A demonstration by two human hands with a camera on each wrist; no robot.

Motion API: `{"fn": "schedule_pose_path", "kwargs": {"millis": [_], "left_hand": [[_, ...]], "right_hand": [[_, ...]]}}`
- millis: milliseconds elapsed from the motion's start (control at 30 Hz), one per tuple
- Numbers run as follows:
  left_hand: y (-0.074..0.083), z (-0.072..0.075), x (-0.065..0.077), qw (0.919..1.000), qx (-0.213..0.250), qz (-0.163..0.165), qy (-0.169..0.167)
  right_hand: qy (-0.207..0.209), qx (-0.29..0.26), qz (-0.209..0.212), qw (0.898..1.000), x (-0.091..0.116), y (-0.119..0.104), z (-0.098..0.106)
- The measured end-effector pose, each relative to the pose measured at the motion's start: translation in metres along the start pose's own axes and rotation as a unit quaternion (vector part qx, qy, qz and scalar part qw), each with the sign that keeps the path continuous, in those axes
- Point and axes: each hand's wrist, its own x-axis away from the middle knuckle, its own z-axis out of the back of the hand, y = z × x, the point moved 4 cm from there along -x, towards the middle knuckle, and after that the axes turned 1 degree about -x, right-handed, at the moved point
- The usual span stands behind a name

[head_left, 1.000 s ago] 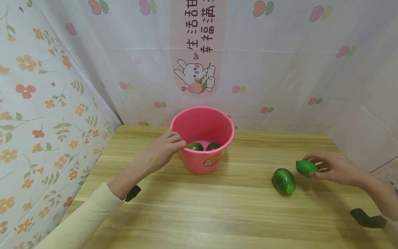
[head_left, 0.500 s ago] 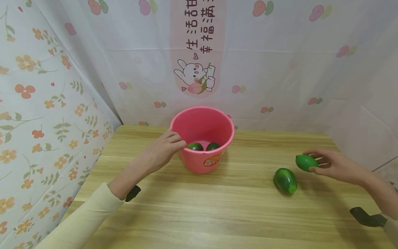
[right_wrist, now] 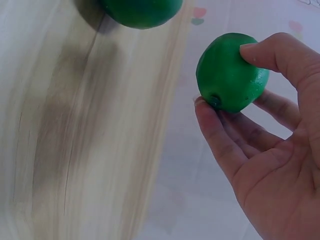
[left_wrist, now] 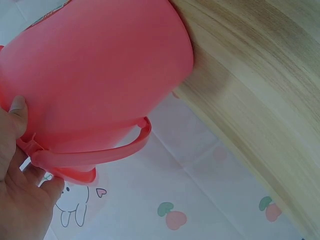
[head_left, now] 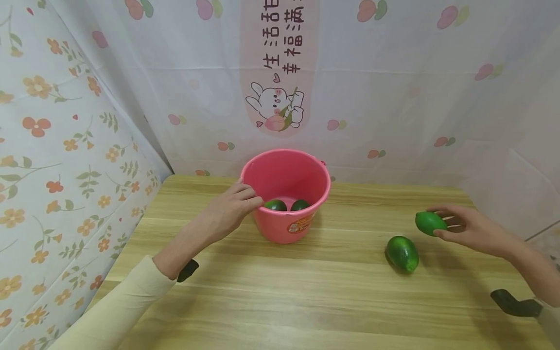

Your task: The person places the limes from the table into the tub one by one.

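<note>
My left hand point(head_left: 234, 206) grips the left rim of a pink plastic bucket point(head_left: 280, 228). In the left wrist view its thumb point(left_wrist: 19, 112) lies on the bucket's outer wall, near the hanging handle point(left_wrist: 100, 155). Two dark green fruits point(head_left: 275, 205) rest at the bottom of the bucket, partly hidden by its front rim. On the right, my right hand point(head_left: 477, 231) holds a bright green lime point(head_left: 430, 223) between thumb and fingertips, above the table. Just left of and below that lime, a larger, darker green fruit point(head_left: 402, 254) lies on the wood.
The wooden table point(head_left: 271, 301) reaches back to a white printed curtain point(head_left: 393, 97). Another curtain, with orange flowers point(head_left: 65, 160), hangs along the left side. The bucket stands near the table's back edge.
My right hand has lifted the lime a little, up and away from the table. The larger fruit has shifted slightly to the right. My left hand keeps its hold on the bucket.
</note>
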Motion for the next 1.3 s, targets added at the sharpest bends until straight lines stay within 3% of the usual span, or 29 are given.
{"fn": "schedule_pose_path", "kwargs": {"millis": [1300], "left_hand": [[0.0, 0.0, -0.001, 1.0, 0.001, -0.003, 0.003]], "right_hand": [[0.033, 0.007, 0.017, 0.999, -0.026, -0.018, -0.003]]}}
